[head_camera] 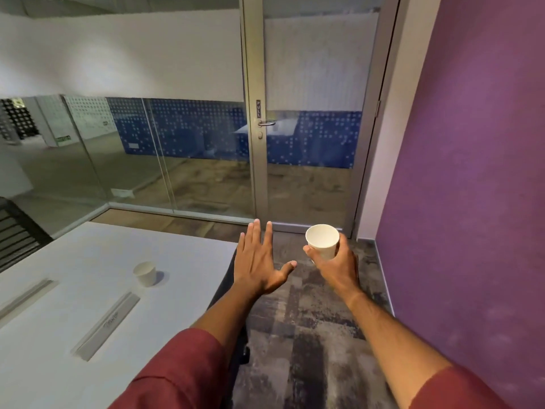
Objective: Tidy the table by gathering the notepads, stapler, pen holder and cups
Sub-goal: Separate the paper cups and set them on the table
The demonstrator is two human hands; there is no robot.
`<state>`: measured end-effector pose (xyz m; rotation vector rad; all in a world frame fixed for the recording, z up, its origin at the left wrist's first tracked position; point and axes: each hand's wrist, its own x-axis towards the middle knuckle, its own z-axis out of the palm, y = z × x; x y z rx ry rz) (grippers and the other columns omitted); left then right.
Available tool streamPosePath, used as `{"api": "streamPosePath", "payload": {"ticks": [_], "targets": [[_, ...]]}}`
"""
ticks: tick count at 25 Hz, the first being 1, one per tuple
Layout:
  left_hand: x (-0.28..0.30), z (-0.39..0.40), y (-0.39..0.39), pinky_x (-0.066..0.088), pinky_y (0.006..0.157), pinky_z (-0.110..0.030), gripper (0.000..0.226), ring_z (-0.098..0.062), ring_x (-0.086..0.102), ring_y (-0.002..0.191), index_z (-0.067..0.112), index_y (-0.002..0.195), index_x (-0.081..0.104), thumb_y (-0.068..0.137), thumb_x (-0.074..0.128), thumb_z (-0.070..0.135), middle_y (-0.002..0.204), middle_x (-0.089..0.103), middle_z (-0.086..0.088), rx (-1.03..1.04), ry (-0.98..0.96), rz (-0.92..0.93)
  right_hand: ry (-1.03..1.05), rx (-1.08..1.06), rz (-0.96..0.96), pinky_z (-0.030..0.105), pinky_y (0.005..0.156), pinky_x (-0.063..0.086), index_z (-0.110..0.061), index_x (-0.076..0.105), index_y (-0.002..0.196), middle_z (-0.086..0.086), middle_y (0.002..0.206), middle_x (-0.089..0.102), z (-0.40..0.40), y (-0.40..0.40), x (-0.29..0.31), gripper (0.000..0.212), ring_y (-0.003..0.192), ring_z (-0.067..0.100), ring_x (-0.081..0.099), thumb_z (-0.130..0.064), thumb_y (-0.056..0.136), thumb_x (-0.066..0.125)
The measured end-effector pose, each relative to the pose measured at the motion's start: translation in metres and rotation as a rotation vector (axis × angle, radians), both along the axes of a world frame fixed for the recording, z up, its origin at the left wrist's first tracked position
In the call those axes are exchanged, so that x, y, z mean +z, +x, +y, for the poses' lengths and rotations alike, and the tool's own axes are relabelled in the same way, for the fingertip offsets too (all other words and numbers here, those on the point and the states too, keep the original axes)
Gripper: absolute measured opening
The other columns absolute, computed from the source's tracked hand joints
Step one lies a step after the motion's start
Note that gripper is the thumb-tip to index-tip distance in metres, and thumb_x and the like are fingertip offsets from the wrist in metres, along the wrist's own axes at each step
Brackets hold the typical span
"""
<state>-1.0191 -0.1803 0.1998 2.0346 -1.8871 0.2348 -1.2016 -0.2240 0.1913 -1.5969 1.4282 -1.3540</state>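
Note:
My right hand (pixel 336 268) grips a white paper cup (pixel 322 240) upright, in the air over the floor to the right of the table. My left hand (pixel 259 261) is spread flat with straight fingers and holds nothing; it hovers just past the table's right edge. A second white paper cup (pixel 145 273) stands upright on the white table (pixel 88 290), well to the left of both hands. No notepads, stapler or pen holder are in view.
Two grey cable-slot covers (pixel 107 326) lie set into the tabletop. A black chair (pixel 17 231) stands at the far left. A glass door with a handle (pixel 267 123) and glass walls are ahead, a purple wall (pixel 472 202) on the right, patterned carpet below.

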Motion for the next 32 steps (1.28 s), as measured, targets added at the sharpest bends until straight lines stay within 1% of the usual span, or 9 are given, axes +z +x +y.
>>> {"api": "streamPosePath", "payload": {"ticks": [6,9,12,14,17,20,25,32], "targets": [[-0.003,-0.07,-0.031,-0.006,0.123,-0.043,0.111,-0.029,-0.013,0.151,0.013,0.155,-0.011,0.077,0.02,0.085,0.163,-0.011,-0.018,0.009,0.012,-0.069,0.017,-0.016,0.023,0.04,0.089,0.053,-0.027,0.049,0.126,0.0,0.117,0.064,-0.068,-0.03,-0.009,0.076,0.107,0.021,0.059,-0.056,0.063,0.081],[-0.008,-0.117,-0.032,-0.001,0.124,-0.044,0.112,-0.029,-0.012,0.152,0.011,0.155,-0.011,0.076,0.022,0.084,0.163,-0.01,-0.019,0.034,-0.003,-0.06,0.023,-0.017,0.028,0.04,0.089,0.053,-0.026,0.049,0.125,0.001,0.117,0.064,-0.111,-0.029,-0.015,0.076,0.107,0.022,0.059,-0.056,0.063,0.081],[-0.014,-0.175,-0.025,0.001,0.124,-0.045,0.112,-0.03,-0.01,0.152,0.011,0.155,-0.011,0.076,0.026,0.083,0.163,-0.01,-0.019,0.052,-0.01,-0.061,0.038,-0.027,0.044,0.039,0.085,0.053,-0.023,0.05,0.12,0.002,0.112,0.066,-0.166,-0.02,-0.02,0.072,0.103,0.024,0.061,-0.056,0.063,0.081],[-0.019,-0.22,-0.012,0.001,0.124,-0.045,0.112,-0.029,-0.01,0.152,0.012,0.154,-0.012,0.076,0.025,0.082,0.163,-0.011,-0.018,0.073,-0.016,-0.059,0.035,-0.028,0.049,0.038,0.083,0.053,-0.021,0.051,0.117,0.002,0.109,0.067,-0.211,-0.006,-0.023,0.071,0.101,0.025,0.061,-0.055,0.063,0.082],[-0.018,-0.284,0.014,0.002,0.124,-0.046,0.111,-0.03,-0.011,0.152,0.011,0.154,-0.013,0.077,0.024,0.082,0.163,-0.013,-0.018,0.103,-0.008,-0.065,0.028,0.0,0.057,0.039,0.083,0.052,-0.018,0.052,0.116,0.003,0.108,0.067,-0.277,0.021,-0.018,0.068,0.1,0.026,0.061,-0.051,0.064,0.083],[-0.014,-0.343,0.044,0.001,0.124,-0.047,0.112,-0.03,-0.013,0.151,0.011,0.154,-0.016,0.078,0.027,0.081,0.163,-0.015,-0.018,0.137,-0.016,-0.076,0.025,0.019,0.047,0.037,0.082,0.052,-0.019,0.053,0.114,0.002,0.106,0.067,-0.339,0.051,-0.009,0.066,0.099,0.024,0.061,-0.049,0.064,0.084],[-0.014,-0.423,0.089,0.001,0.123,-0.048,0.113,-0.032,-0.012,0.151,0.01,0.154,-0.014,0.078,0.03,0.081,0.162,-0.015,-0.019,0.195,-0.011,-0.089,0.035,0.084,0.033,0.034,0.084,0.051,-0.019,0.053,0.116,0.0,0.109,0.067,-0.434,0.099,-0.004,0.067,0.101,0.021,0.061,-0.046,0.064,0.085],[-0.033,-0.54,0.154,0.002,0.123,-0.049,0.112,-0.032,-0.012,0.151,0.01,0.154,-0.016,0.079,0.032,0.079,0.162,-0.015,-0.019,0.339,0.022,-0.101,0.049,0.273,0.022,0.032,0.087,0.05,-0.021,0.053,0.118,-0.001,0.112,0.067,-0.582,0.178,-0.023,0.068,0.105,0.019,0.06,-0.046,0.063,0.085]]}}
